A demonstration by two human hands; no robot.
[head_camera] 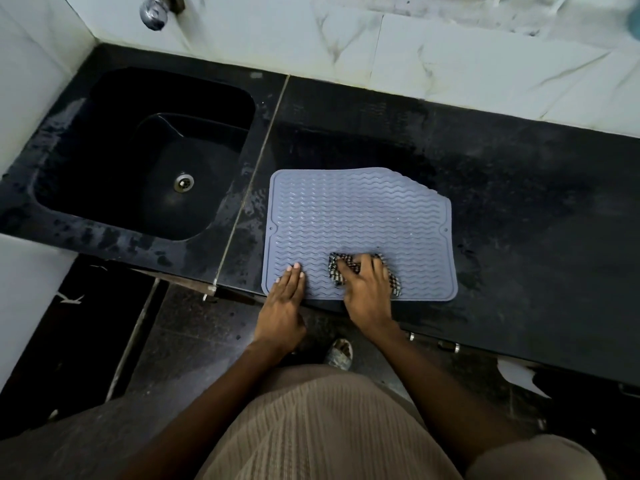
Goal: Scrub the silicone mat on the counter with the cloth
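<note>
A grey-blue silicone mat (360, 216) with wavy ridges lies flat on the black counter (519, 209), close to its front edge. My right hand (369, 292) presses a crumpled checked cloth (336, 271) onto the mat's near edge, right of middle. Most of the cloth is hidden under the palm. My left hand (285, 299) rests flat with fingers together on the mat's near left corner, holding nothing.
A black sink (104, 133) with a metal drain (183, 182) is set into the counter left of the mat. A chrome tap (154, 12) sticks out of the white marble wall above it. Wet patches show around the sink. The dark floor lies below.
</note>
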